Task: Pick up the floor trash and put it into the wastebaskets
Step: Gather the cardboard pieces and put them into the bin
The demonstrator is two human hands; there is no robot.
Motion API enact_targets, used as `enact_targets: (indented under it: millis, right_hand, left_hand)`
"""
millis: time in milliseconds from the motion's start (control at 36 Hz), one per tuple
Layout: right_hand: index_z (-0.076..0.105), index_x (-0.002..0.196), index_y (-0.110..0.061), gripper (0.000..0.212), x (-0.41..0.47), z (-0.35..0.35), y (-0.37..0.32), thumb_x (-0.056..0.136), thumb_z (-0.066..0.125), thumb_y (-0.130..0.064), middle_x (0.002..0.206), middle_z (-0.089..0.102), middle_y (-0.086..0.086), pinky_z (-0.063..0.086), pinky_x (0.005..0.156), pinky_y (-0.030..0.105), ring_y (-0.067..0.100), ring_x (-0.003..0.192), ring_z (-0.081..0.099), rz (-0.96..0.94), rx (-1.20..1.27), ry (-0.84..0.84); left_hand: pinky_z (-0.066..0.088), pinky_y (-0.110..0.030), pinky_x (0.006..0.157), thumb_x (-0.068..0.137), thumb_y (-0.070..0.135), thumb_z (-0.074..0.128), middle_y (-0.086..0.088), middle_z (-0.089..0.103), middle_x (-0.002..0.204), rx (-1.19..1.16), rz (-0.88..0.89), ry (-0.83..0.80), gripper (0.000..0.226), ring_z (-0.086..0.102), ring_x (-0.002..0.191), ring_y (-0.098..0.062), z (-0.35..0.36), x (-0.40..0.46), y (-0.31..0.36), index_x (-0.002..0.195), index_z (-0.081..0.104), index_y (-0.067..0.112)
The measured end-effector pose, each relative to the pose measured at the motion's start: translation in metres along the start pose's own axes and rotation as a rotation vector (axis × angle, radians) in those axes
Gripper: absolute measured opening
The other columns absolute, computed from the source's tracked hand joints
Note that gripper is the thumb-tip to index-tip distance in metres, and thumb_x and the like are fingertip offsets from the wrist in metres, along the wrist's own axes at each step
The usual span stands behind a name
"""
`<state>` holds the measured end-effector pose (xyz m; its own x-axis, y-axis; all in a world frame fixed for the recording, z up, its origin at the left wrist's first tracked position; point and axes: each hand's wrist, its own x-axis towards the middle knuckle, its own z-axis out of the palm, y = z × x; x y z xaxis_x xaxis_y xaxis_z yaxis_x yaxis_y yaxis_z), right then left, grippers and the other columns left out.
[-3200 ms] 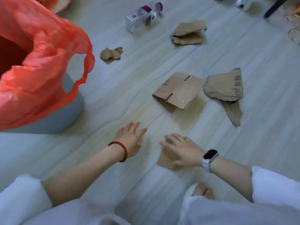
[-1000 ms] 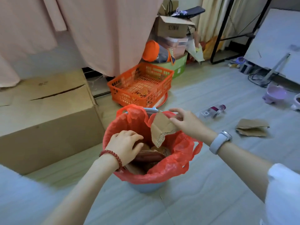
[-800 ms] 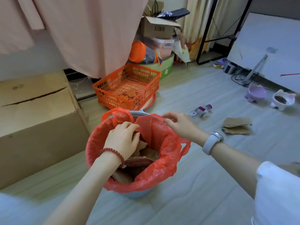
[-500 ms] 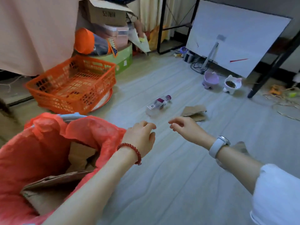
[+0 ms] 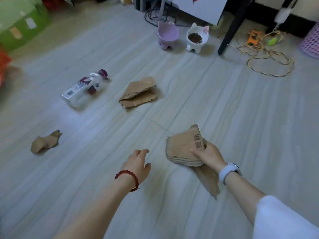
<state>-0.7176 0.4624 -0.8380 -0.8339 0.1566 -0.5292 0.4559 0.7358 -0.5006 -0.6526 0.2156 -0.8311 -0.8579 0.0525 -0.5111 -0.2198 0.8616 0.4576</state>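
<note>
My right hand [image 5: 208, 156], with a white watch on the wrist, grips a torn brown cardboard piece with printing [image 5: 183, 147] on the grey floor. A second brown scrap [image 5: 209, 181] lies under my wrist. My left hand [image 5: 138, 163], wearing a red bead bracelet, hovers open just left of that piece, holding nothing. Farther off lie a folded cardboard piece [image 5: 138, 93], a clear plastic bottle with a dark cap [image 5: 84, 88] and a small crumpled cardboard scrap [image 5: 45, 142]. The wastebasket is out of view.
Two pet bowls, one purple [image 5: 167, 34] and one white with kibble [image 5: 196, 37], stand at the back. A black stand leg [image 5: 231, 30] and coiled yellow cord [image 5: 269, 59] are at the back right. A green box [image 5: 20, 19] sits far left.
The view swung from the red-lined wastebasket to the floor. Both hands left the basket; the right hand reached down and took hold of the printed cardboard piece.
</note>
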Motion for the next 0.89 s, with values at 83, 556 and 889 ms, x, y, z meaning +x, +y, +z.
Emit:
enact_targets:
  millis: [83, 556, 889]
  right_hand:
    - [0.055, 0.102, -0.012, 0.027, 0.000, 0.004, -0.004, 0.085, 0.061, -0.033, 0.099, 0.062, 0.003, 0.047, 0.076, 0.034, 0.024, 0.094, 0.058, -0.188, -0.058, -0.050]
    - [-0.004, 0.147, -0.026, 0.094, 0.012, 0.012, -0.005, 0.082, 0.059, -0.050, 0.157, 0.002, -0.002, 0.014, 0.116, 0.042, 0.020, 0.144, 0.001, -0.497, -0.521, -0.414]
    - [0.034, 0.122, -0.005, 0.068, -0.004, 0.060, -0.022, 0.079, 0.061, -0.051, 0.125, 0.040, 0.011, 0.042, 0.087, 0.033, 0.027, 0.116, 0.039, -0.446, -0.783, -0.230]
  left_hand:
    - [0.029, -0.040, 0.111, 0.085, 0.037, 0.060, -0.004, 0.010, 0.153, -0.085, 0.059, 0.068, 0.081, 0.019, 0.139, -0.023, 0.008, 0.014, 0.018, 0.146, 0.008, 0.026]
    - [0.039, -0.013, 0.055, 0.077, 0.024, 0.072, 0.013, 0.058, 0.073, -0.244, 0.075, 0.158, 0.022, 0.054, 0.070, -0.002, -0.084, 0.021, 0.023, 0.077, 0.050, 0.030]
    - [0.044, -0.028, 0.075, 0.081, 0.030, 0.066, 0.000, 0.063, 0.102, 0.149, -0.183, -0.106, 0.035, 0.056, 0.089, -0.017, -0.126, 0.016, -0.072, 0.113, 0.055, 0.021]
